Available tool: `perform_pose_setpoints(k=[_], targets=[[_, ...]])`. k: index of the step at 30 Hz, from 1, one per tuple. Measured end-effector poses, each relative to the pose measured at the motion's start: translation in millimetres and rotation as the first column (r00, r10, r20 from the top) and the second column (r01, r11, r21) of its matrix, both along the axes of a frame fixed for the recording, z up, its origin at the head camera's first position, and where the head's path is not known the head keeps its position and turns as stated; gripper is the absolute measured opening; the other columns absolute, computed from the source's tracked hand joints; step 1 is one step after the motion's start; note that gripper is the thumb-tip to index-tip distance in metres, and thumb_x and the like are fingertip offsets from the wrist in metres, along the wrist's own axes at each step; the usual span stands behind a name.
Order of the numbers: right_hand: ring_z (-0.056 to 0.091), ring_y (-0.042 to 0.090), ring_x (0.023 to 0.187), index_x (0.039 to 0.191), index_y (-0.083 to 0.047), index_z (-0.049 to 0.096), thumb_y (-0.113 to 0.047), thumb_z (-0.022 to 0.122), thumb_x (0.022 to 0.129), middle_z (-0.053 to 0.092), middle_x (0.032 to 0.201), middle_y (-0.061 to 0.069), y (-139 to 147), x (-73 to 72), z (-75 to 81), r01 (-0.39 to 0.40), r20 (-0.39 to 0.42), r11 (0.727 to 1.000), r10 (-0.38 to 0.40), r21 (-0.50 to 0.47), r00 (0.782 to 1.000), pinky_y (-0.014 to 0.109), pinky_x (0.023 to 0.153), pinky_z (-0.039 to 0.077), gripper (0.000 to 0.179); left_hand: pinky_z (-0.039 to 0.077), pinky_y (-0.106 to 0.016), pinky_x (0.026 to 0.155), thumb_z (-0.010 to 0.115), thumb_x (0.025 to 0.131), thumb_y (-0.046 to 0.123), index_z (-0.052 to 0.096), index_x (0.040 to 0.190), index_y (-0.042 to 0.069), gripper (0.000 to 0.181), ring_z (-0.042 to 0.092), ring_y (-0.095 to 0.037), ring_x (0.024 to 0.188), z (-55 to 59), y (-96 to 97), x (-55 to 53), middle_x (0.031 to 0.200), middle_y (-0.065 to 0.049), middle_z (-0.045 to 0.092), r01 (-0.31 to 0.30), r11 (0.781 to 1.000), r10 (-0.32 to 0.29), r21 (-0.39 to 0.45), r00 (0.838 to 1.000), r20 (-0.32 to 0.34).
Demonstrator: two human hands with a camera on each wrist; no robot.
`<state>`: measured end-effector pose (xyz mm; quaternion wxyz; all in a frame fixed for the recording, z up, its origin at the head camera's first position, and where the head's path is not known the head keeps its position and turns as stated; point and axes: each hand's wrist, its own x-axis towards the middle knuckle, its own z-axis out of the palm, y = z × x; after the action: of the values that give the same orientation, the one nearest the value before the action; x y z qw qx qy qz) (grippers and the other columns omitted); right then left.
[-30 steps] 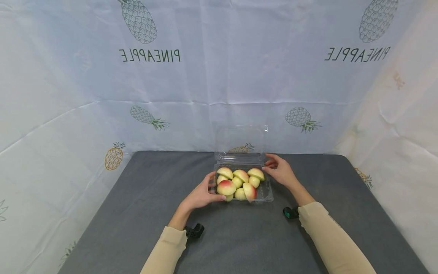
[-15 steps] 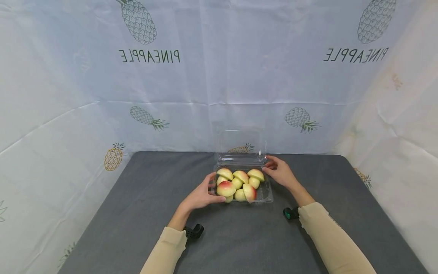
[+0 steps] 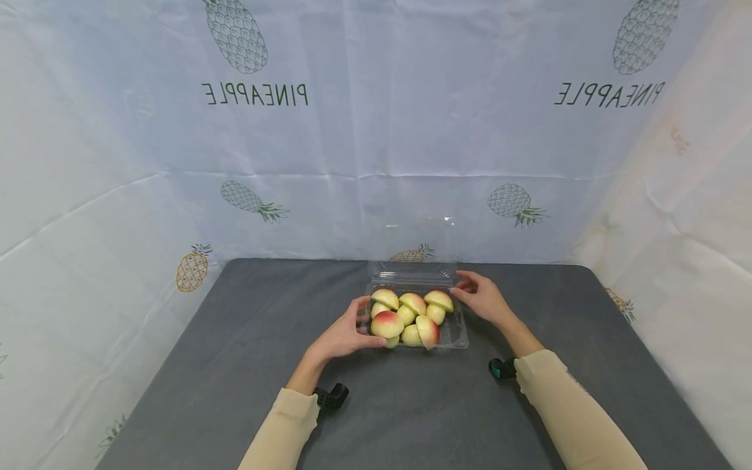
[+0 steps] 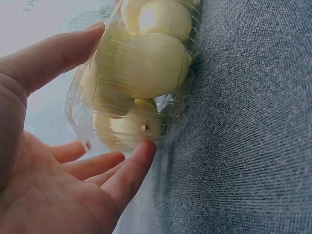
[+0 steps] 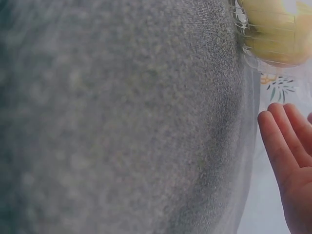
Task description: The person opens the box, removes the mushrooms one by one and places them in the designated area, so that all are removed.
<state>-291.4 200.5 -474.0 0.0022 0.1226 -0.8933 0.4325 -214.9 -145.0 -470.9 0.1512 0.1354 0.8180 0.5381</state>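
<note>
A clear plastic clamshell container (image 3: 455, 336) sits on the table, its hinged lid (image 3: 413, 271) raised at the back. Inside lie several yellow mushroom-shaped pieces (image 3: 388, 323), some caps blushed red. My left hand (image 3: 346, 333) holds the container's front left corner, thumb along the front and fingers at the left side. In the left wrist view, the left thumb (image 4: 63, 56) lies against the rim and a fingertip reaches the side wall. My right hand (image 3: 484, 297) is at the back right corner, thumb near the rim, fingers by the hinge. In the right wrist view, its fingers (image 5: 278, 141) look nearly straight.
Dark grey cloth covers the table (image 3: 405, 418). Right behind its far edge hangs a pale curtain (image 3: 329, 143) with pineapple prints, which continues along both sides. Black wrist devices (image 3: 333, 396) are worn on both forearms.
The raised lid's top right corner has shifted slightly left. My right fingers have dropped a little beside the hinge. My left hand and the mushroom-shaped pieces stay almost in place.
</note>
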Motion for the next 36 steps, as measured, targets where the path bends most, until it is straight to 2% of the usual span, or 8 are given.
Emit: perform_pose_setpoints(k=[11,21,30,36], targets=[[0.063,0.037,0.111,0.140,0.000,0.057,-0.029,0.067,0.101,0.065,0.123,0.021,3,7.6,7.9,-0.008,-0.012,0.998,0.009,0.063,1.000,0.053,0.088,0.055,0.050,0.046,-0.054,0.107,0.084,0.087,0.030,0.018,0.160,0.007,0.101,0.039,-0.042,0.142,2.0,-0.1,1.1,0.163,-0.020,0.021,-0.012,1.000,0.012,-0.016,1.000,0.011],[0.065,0.035,0.107,0.129,-0.002,0.066,-0.032,0.068,0.100,0.068,0.120,0.017,5,24.3,20.3,0.017,-0.086,0.997,-0.011,0.075,0.996,0.051,0.084,0.057,0.041,0.046,-0.053,0.108,0.084,0.087,0.031,0.019,0.160,0.008,0.101,0.040,-0.040,0.142,3.1,-0.7,0.3,0.164,-0.018,0.021,-0.020,1.000,0.021,-0.020,1.000,0.022],[0.066,0.035,0.104,0.123,0.003,0.068,-0.024,0.069,0.100,0.068,0.114,0.017,-1,42.2,36.7,0.011,-0.179,0.998,-0.001,0.057,0.984,0.051,0.090,0.057,0.036,0.047,-0.053,0.106,0.084,0.086,0.031,0.020,0.160,0.009,0.100,0.042,-0.040,0.141,4.8,0.1,1.9,0.164,-0.019,0.022,-0.035,0.999,0.036,-0.031,0.999,0.023],[0.067,0.033,0.101,0.120,0.003,0.069,-0.021,0.070,0.099,0.069,0.111,0.016,-8,54.8,44.7,-0.001,-0.223,0.999,0.012,0.050,0.975,0.050,0.088,0.058,0.032,0.048,-0.053,0.105,0.084,0.086,0.031,0.021,0.160,0.009,0.100,0.043,-0.040,0.140,4.8,2.0,2.3,0.164,-0.018,0.022,-0.040,0.999,0.041,-0.031,0.999,0.026]])
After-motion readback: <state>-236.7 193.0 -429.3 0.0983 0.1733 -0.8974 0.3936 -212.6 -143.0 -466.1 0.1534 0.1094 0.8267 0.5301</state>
